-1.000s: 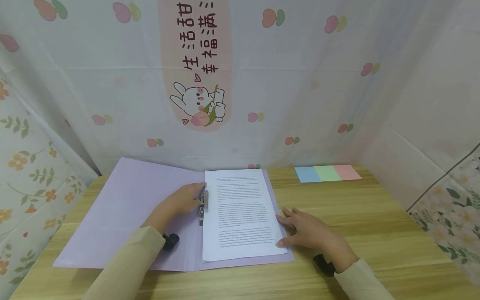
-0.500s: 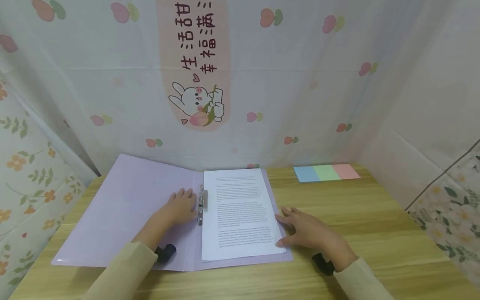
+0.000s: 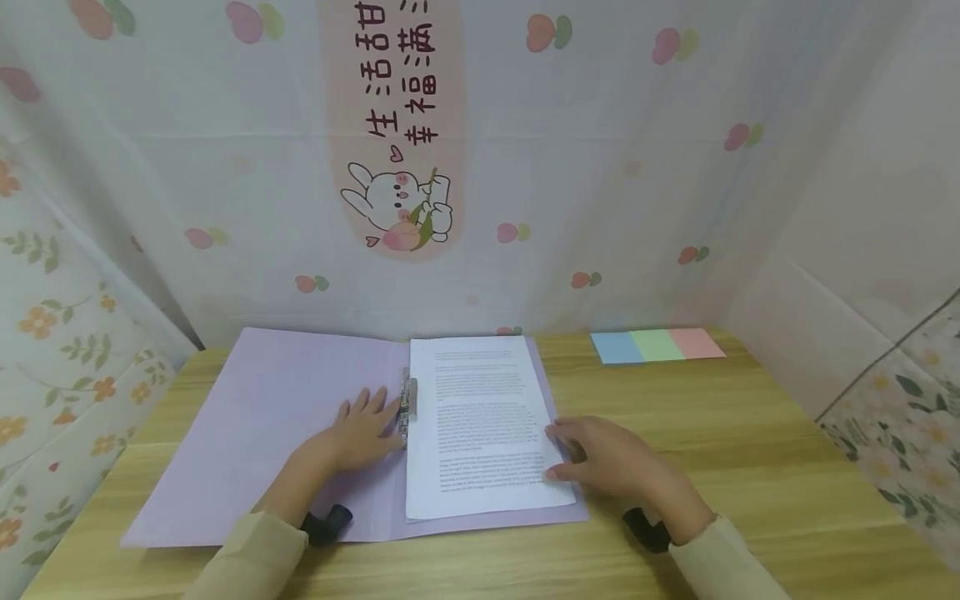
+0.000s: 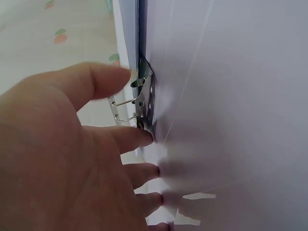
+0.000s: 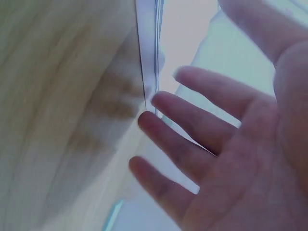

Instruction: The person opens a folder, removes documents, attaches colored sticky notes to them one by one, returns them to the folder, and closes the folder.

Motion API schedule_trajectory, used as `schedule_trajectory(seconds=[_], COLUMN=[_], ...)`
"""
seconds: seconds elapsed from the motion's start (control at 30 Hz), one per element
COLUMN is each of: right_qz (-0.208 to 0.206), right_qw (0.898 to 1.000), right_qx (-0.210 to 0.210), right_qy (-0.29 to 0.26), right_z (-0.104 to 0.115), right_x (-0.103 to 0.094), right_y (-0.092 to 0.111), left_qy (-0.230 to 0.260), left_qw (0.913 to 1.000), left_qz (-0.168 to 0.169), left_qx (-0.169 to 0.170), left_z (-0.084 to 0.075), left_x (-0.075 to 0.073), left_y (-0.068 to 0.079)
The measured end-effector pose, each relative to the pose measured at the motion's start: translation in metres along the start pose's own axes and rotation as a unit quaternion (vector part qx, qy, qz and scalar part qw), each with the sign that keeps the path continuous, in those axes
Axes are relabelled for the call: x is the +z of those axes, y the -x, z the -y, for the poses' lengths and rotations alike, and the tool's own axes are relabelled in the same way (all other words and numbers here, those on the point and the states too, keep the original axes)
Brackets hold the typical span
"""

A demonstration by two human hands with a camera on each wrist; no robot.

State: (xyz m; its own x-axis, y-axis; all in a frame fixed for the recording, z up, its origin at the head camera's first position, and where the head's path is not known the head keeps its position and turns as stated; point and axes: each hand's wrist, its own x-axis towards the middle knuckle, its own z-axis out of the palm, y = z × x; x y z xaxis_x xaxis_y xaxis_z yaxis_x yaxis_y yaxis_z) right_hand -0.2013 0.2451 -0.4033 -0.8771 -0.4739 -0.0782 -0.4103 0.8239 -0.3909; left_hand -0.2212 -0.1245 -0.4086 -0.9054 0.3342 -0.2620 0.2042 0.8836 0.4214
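On the bench (image 3: 742,433), papers (image 3: 483,417) are lying on the right half of the open folder (image 3: 292,400); left grip (image 3: 363,433) by the clip (image 3: 413,402) and right grip (image 3: 611,454) at the papers' edge are resting spread, holding nothing, and one sideways nudge is risking skewing everything!

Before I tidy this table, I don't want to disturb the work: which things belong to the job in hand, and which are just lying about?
Likely part of the job:
- purple folder, lying open
- metal clip inside it
- printed sheets beside the clip

Apparently just lying about:
- blue, green and pink papers, apart from the folder
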Motion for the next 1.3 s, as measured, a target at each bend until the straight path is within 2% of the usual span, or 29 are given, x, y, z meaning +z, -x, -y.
schedule_trajectory(seconds=[0.13,0.2,0.27,0.37,0.6,0.67,0.83,1.03,1.13,1.3], right_qz=[-0.022,-0.028,-0.034,-0.043,-0.053,-0.051,-0.038,-0.013,-0.008,-0.005], right_qw=[0.998,0.994,0.989,0.976,0.938,0.921,0.87,0.824,0.81,0.8], right_qx=[0.006,0.027,0.052,0.096,0.176,0.191,0.213,0.217,0.221,0.226], right_qy=[-0.066,-0.1,-0.132,-0.19,-0.295,-0.335,-0.442,-0.524,-0.543,-0.555], right_z=[0.0,0.001,0.003,0.006,0.007,0.005,-0.001,-0.007,-0.01,-0.013], right_x=[0.002,0.004,0.005,0.005,0.002,0.002,0.0,-0.006,-0.01,-0.014], right_y=[-0.007,-0.01,-0.013,-0.016,-0.02,-0.022,-0.025,-0.025,-0.026,-0.025], left_qy=[0.012,0.016,0.02,0.024,0.019,0.022,0.023,0.023,0.02,0.005], left_qw=[0.9999,0.9997,0.9996,0.9995,0.9993,0.9992,0.9989,0.9987,0.9986,0.9987], left_qz=[-0.007,-0.007,-0.005,-0.008,-0.02,-0.022,-0.033,-0.038,-0.04,-0.045], left_qx=[0.01,0.016,0.017,0.017,0.026,0.026,0.023,0.025,0.027,0.022], left_z=[0.004,0.005,0.007,0.009,0.006,0.005,0.008,0.015,0.016,0.01], left_x=[0.002,0.003,0.005,0.008,0.013,0.014,0.016,0.02,0.021,0.02], left_y=[0.002,0.003,0.003,0.004,0.005,0.005,0.005,0.004,0.001,-0.001])
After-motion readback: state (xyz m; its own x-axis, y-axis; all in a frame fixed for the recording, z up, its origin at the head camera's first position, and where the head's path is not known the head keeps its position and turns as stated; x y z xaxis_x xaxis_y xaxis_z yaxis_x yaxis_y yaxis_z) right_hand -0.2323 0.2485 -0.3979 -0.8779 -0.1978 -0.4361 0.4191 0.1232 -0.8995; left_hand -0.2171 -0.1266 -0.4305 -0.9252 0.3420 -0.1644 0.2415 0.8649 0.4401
